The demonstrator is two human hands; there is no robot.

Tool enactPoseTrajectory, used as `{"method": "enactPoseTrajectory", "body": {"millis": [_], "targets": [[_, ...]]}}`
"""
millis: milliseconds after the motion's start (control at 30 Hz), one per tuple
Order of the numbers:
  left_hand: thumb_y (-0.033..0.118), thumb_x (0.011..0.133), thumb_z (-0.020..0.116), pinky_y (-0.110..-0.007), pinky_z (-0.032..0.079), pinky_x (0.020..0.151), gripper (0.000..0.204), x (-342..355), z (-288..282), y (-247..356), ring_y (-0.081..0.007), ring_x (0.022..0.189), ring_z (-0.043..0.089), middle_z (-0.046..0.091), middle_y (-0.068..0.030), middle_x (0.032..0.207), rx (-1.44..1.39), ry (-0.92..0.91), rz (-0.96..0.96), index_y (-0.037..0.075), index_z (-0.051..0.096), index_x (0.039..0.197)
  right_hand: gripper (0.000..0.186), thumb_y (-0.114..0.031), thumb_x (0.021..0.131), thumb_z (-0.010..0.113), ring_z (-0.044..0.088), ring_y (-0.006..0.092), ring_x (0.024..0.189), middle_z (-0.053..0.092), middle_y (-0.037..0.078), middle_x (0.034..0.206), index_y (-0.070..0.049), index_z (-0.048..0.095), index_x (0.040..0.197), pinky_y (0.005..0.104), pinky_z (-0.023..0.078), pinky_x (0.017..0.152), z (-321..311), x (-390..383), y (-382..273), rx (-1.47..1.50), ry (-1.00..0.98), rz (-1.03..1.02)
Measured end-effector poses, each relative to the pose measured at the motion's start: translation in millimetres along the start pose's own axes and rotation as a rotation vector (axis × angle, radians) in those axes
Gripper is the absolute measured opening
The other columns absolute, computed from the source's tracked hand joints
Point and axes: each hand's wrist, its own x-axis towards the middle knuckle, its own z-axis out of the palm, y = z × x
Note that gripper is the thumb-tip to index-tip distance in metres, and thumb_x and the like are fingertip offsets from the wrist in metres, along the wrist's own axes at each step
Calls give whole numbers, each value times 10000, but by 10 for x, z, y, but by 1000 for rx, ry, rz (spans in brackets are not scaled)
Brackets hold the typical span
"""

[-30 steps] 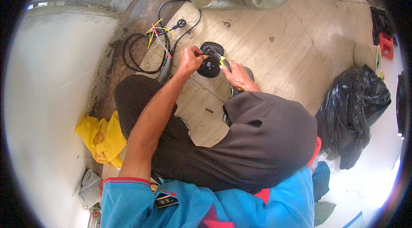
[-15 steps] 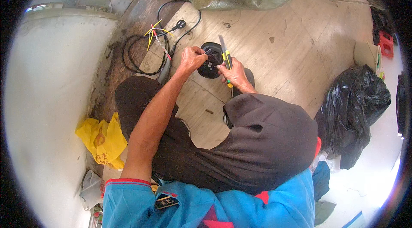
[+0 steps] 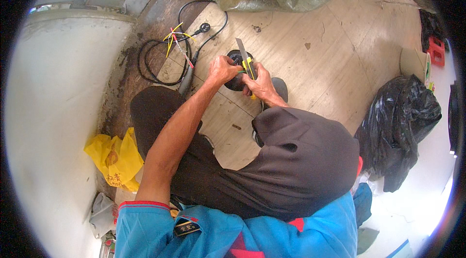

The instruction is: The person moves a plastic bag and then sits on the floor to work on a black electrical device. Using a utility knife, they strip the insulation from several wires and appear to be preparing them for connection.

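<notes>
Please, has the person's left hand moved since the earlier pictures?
Yes, the left hand has moved slightly to the right, a little farther from the black plug, which stayed in place.

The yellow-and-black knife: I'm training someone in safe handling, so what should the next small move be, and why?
I'd probably ease the left hand slightly back from the blade: the right hand grips the knife with that blade bare, and the left hand sits close beside the knife, at the black rounded part.

A yellow bag [image 3: 116,158] lies left, a black bag [image 3: 395,129] right.
</notes>
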Motion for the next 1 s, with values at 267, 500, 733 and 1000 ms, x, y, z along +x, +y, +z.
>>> {"method": "enactPoseTrajectory", "body": {"millis": [267,500,733,1000], "targets": [[358,752,728,-368,525,636,369,138,-41,-137,-199,661,660,699,-139,722,-13,-118,149,8,746,868,352,-120,862,624,696,218,699,720,113,1004,15,425,1119,355,558,644,-144,181,87,-148,141,-168],[390,692,796,-366,519,621,411,81,-66,-108,-188,657,652,685,-123,703,12,-127,122,0,739,810,335,-90,882,600,661,170,620,712,136,940,28,426,1143,322,558,593,-135,237,294,-383,131,-226],[351,560,911,-341,517,611,448,3,-92,-191,-157,636,643,696,-92,706,-132,-7,67,8,734,787,340,-165,905,620,676,213,644,702,164,897,24,454,1134,366,541,612,-84,240,255,-428,148,-213],[225,656,890,-298,503,537,394,44,-111,-350,-131,575,607,678,-85,701,-226,29,132,-49,710,875,422,-293,919,578,654,452,815,656,268,851,32,486,1172,492,507,722,-116,-71,109,-654,95,-104]]}}
